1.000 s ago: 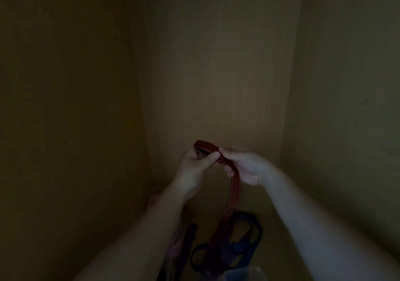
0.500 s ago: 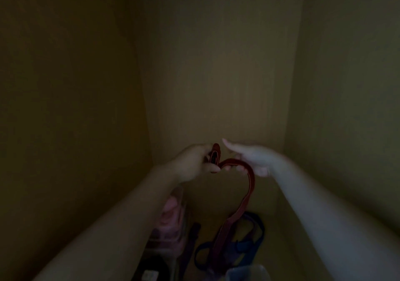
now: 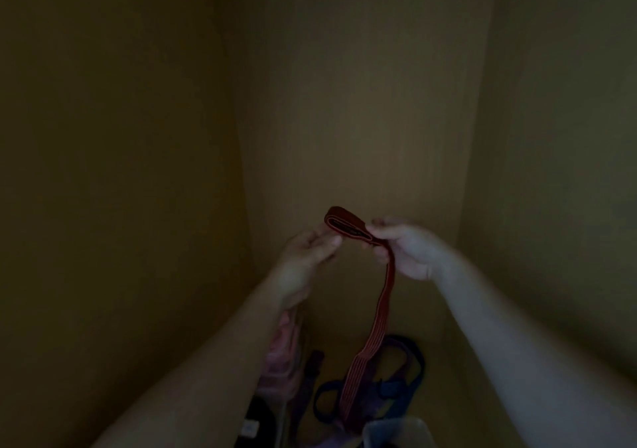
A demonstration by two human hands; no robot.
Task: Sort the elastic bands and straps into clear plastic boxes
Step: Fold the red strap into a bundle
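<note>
A red ribbed elastic strap (image 3: 348,228) is partly rolled into a flat coil held up in the middle of a dim wooden cabinet. My left hand (image 3: 310,251) pinches the coil's left end. My right hand (image 3: 410,247) grips its right side, where the loose tail (image 3: 375,330) hangs down to the cabinet floor. A blue strap (image 3: 400,385) with buckles lies tangled below. The corner of a clear plastic box (image 3: 396,428) shows at the bottom edge.
Wooden cabinet walls close in on the left (image 3: 120,171), back (image 3: 362,102) and right (image 3: 551,171). A pink bundle (image 3: 282,354) sits in a clear container under my left forearm, with a dark purple strap (image 3: 310,375) beside it.
The coil has been turned over another wrap and now lies flat between both hands. The hanging tail is shorter and both hands sit slightly higher.
</note>
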